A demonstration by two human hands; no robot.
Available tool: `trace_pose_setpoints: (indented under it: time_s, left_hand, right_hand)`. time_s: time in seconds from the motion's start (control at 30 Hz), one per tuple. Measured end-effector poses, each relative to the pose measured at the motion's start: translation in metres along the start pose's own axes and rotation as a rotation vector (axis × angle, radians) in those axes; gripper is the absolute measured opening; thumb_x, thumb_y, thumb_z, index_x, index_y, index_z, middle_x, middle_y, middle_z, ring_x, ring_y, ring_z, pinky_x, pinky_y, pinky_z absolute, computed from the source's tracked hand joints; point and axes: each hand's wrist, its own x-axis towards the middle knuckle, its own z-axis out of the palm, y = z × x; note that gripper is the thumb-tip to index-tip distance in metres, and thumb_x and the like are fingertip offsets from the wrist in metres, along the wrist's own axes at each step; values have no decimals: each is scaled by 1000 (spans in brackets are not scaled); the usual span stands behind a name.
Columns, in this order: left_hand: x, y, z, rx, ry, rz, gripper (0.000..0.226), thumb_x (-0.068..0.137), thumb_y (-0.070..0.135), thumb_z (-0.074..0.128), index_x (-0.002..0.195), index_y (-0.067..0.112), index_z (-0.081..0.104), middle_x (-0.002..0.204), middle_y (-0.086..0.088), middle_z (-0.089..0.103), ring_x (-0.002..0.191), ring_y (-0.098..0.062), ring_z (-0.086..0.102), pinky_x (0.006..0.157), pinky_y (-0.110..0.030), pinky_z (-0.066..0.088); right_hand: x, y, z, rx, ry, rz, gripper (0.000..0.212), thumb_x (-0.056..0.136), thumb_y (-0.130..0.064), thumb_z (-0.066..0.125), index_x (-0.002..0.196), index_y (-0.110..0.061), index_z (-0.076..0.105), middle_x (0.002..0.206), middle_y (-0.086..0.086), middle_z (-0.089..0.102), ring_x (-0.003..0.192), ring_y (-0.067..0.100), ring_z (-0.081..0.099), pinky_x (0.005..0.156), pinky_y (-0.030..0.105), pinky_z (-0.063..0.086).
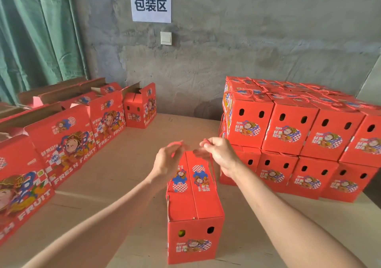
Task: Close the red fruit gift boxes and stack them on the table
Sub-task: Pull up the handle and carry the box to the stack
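Both hands on the cord above a shut box, mid-table.

The red cardboard fruit gift box [194,206] stands in the middle of the tan table top [123,185], its flaps down and meeting along a centre seam. Over its far end the left hand [168,160] and right hand [218,156] have curled fingers, each pinching the red twisted cord handle [212,171]; the left grip is blurred. Bare table lies on both sides: the row of open red boxes [61,140] lines the left edge, and the two-tier stack of closed red boxes [299,140] stands just beyond the right hand.
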Motion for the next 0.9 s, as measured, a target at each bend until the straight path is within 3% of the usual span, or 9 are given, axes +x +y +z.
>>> trace_pose_setpoints:
  time_s: [0.07, 0.13, 0.2, 0.3, 0.37, 0.47, 0.57, 0.63, 0.9]
  left_hand:
    - [15, 18, -7, 123, -44, 50, 28, 95, 15, 54, 84, -5, 70, 81, 3, 59, 71, -9, 51, 66, -18, 41]
    - [19, 26, -13, 310, -84, 104, 33, 94, 17, 55, 71, -5, 64, 53, 4, 43, 49, -11, 32, 45, -16, 27]
    - [18, 33, -22, 458, -141, 162, 34, 94, 20, 54, 68, 0, 63, 47, 4, 37, 46, -16, 33, 46, -23, 27]
    - [17, 40, -36, 688, -161, 261, 32, 93, 31, 53, 71, 12, 67, 66, 1, 62, 67, -25, 56, 57, -26, 35]
    - [13, 37, -44, 660, -91, 284, 37, 90, 40, 50, 81, 12, 71, 81, -3, 69, 76, -27, 61, 62, -30, 43]
    - [-10, 13, -46, 464, -95, 128, 52, 82, 45, 38, 82, 1, 65, 81, -14, 65, 77, -34, 59, 67, -37, 45]
    - [-40, -23, -33, 512, -325, 48, 37, 93, 34, 43, 112, 10, 64, 112, -3, 65, 106, -25, 59, 81, -27, 40]
    - [-48, -36, -29, 532, -390, 61, 31, 96, 30, 47, 120, 13, 57, 112, -1, 61, 108, -24, 56, 77, -24, 37]
    - [-31, -24, -41, 439, -276, 167, 35, 89, 23, 62, 121, 9, 57, 119, -3, 60, 112, -19, 54, 92, -23, 38]
  right_hand:
    - [0, -10, 4, 2, -24, 38, 23, 95, 3, 44, 82, -8, 59, 90, 20, 68, 80, 30, 65, 85, 38, 49]
    - [-1, -13, 7, 103, -86, 101, 23, 94, 4, 42, 85, -5, 61, 77, 12, 70, 75, 25, 65, 77, 33, 49]
    - [-1, -14, 11, 260, -173, 191, 28, 95, 4, 37, 85, -2, 62, 67, 7, 70, 68, 21, 66, 65, 25, 50]
    - [-3, -18, 19, 283, -302, 312, 30, 95, -7, 37, 78, -2, 62, 60, 8, 67, 67, 23, 64, 63, 24, 48]
    - [0, -22, 20, 226, -329, 354, 33, 96, -17, 39, 72, -6, 59, 49, 2, 56, 55, 18, 57, 55, 23, 43]
    - [9, -32, 16, 291, -206, 399, 34, 99, -21, 40, 69, -10, 52, 48, -3, 45, 47, 12, 51, 57, 24, 33]
    - [17, -43, 20, 196, -151, 361, 32, 97, -16, 39, 66, -14, 48, 45, -6, 48, 59, 12, 54, 59, 27, 29]
    - [19, -50, 26, 137, -145, 349, 31, 95, -14, 42, 64, -15, 49, 47, -5, 51, 61, 12, 55, 62, 28, 28]
    - [31, -98, 18, 118, -83, 224, 29, 91, -14, 44, 63, -17, 47, 37, -8, 50, 58, 11, 53, 67, 29, 29]
